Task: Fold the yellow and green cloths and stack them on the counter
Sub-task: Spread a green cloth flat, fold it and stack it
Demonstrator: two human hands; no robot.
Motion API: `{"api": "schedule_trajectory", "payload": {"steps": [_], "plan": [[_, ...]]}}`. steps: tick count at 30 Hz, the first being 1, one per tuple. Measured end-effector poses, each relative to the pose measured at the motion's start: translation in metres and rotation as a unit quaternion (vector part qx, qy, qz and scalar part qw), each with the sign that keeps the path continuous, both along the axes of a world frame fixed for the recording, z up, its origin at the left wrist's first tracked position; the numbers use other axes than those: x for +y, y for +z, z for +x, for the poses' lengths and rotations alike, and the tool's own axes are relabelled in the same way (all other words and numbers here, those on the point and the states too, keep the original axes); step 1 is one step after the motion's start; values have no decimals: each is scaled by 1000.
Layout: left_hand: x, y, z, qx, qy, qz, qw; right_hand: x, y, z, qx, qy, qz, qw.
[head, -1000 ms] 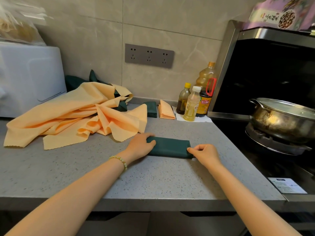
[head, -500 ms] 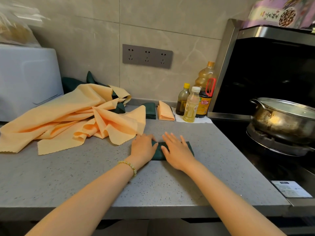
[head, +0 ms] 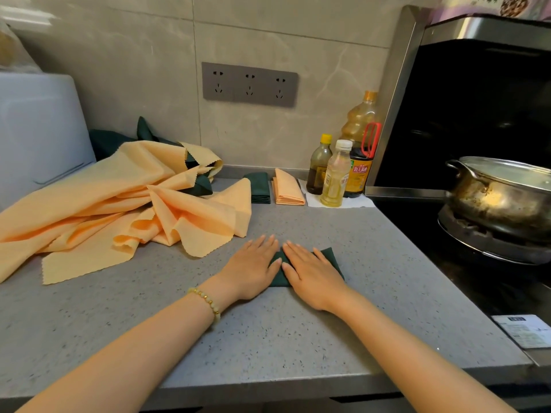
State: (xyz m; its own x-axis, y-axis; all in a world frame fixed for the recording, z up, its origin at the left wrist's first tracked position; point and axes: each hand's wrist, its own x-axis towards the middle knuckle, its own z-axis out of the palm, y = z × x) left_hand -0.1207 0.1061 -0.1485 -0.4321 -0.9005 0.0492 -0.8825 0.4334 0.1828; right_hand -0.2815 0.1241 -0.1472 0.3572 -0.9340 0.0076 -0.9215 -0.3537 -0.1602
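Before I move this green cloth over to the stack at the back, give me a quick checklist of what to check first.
1. Hands on the cloth: ok. The left hand and right hand press the folded green cloth with straight fingers.
2. Fold neat: cannot tell, the hands cover most of it.
3. Green stack free: cannot tell, a corner of the loose yellow cloths reaches its left edge.
4. Path across the counter: ok, bare surface lies between.
5. Bottles: ok, beyond the yellow stack.
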Motion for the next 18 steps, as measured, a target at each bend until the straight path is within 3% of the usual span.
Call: {"api": "schedule_trajectory", "payload": {"steps": [14,16,18], "plan": [[7,6,0,-13,15,39,999,4,16,-62,12,-77,72,994],[7,6,-2,4,33,48,998,7,22,-65,-70,-103,94,988],[7,2,-4,28,79,39,996,13,28,-64,-210,-154,84,962]]}}
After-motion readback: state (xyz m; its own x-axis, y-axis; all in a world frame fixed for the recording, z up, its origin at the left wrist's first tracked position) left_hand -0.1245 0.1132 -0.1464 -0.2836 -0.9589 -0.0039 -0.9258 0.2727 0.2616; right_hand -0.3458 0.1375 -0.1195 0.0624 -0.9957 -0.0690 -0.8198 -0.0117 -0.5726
